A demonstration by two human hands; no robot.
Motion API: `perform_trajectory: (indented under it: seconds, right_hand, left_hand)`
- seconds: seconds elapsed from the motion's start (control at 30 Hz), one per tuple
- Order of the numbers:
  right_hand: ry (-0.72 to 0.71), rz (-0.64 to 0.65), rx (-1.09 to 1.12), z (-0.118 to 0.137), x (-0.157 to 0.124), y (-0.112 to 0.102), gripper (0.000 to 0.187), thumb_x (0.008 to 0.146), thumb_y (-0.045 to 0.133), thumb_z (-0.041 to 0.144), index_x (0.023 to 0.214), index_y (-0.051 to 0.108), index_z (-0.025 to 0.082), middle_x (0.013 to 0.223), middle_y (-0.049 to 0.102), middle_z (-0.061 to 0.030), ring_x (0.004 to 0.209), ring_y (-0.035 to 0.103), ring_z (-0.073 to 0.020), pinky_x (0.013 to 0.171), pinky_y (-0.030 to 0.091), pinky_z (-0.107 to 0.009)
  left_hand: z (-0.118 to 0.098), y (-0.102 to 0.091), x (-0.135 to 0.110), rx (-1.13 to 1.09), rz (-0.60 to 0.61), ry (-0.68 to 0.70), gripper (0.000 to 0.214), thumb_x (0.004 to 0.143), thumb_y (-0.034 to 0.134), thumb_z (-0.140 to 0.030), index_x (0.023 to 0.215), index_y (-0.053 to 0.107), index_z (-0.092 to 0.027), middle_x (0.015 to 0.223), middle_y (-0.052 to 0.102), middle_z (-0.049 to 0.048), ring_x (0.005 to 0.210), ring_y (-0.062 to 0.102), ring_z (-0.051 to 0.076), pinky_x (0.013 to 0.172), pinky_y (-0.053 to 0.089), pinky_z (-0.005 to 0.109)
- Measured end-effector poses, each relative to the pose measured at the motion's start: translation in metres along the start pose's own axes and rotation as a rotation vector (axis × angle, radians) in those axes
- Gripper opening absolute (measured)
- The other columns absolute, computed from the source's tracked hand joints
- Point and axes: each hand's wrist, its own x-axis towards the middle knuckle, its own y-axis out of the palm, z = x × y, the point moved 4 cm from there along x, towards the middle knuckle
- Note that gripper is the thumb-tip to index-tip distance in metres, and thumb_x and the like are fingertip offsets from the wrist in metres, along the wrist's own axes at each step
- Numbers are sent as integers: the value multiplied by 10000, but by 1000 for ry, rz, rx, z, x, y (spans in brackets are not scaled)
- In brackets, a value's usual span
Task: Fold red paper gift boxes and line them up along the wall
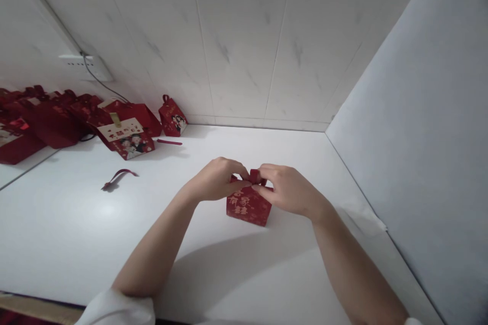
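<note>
A small red gift box (pixel 247 209) with gold characters stands on the white table (pixel 114 244), near its middle. My left hand (pixel 218 180) and my right hand (pixel 286 189) both sit on top of the box. Their fingers are pinched together on a dark red ribbon (pixel 254 176) at the box's top. The hands hide the lid of the box.
Several red gift boxes and bags (pixel 57 119) are piled at the far left against the tiled wall, with one small box (pixel 173 117) standing apart. Two loose ribbons (pixel 119 176) lie on the table. A power strip (pixel 86 67) hangs on the wall. A pale panel (pixel 419 137) borders the right.
</note>
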Motion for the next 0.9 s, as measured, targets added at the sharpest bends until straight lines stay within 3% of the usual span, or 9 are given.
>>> perform_trajectory:
  seconds: [0.2,0.33,0.57,0.7,0.8,0.9]
  right_hand:
    - [-66,-35,35,6,2,0,57,875,526,240,834,560,219,847,630,14,715,560,-122,632,405,-258]
    - [-49,-52,43,6,4,2,69,872,529,195,816,564,214,791,633,11,685,560,-123,616,400,-257]
    - [10,-130,84,4,3,2,119,857,519,180,744,543,211,736,631,11,664,580,-131,594,414,-256]
    - [30,-215,141,6,2,-3,117,879,514,248,772,545,214,761,641,3,701,608,-145,645,453,-275]
    - [73,-243,299,6,-1,-9,106,898,509,323,872,544,227,790,660,4,716,638,-149,667,485,-276]
    - [118,-213,487,3,-3,-12,194,921,473,390,1038,520,243,791,676,2,696,661,-151,679,513,-287]
  left_hand:
    - [4,1,-3,-21,72,-23,155,801,574,-247,869,707,-206,820,707,0,719,617,121,627,422,204]
    - [4,4,-1,84,24,8,187,825,559,-281,782,717,-191,708,681,13,625,574,114,592,395,217]
    - [5,6,2,124,-15,56,232,860,539,-333,795,717,-200,683,664,8,591,551,109,590,398,230]
    - [3,0,-1,45,-59,82,169,858,538,-237,919,695,-222,871,688,18,799,610,146,684,455,243]
    - [0,-10,-3,-14,-212,99,283,890,475,-194,1121,627,-254,1176,615,43,1075,563,172,814,473,272]
    - [0,-19,-7,-9,-367,-20,339,921,436,-267,1243,541,-267,1296,528,62,1149,524,189,801,480,279]
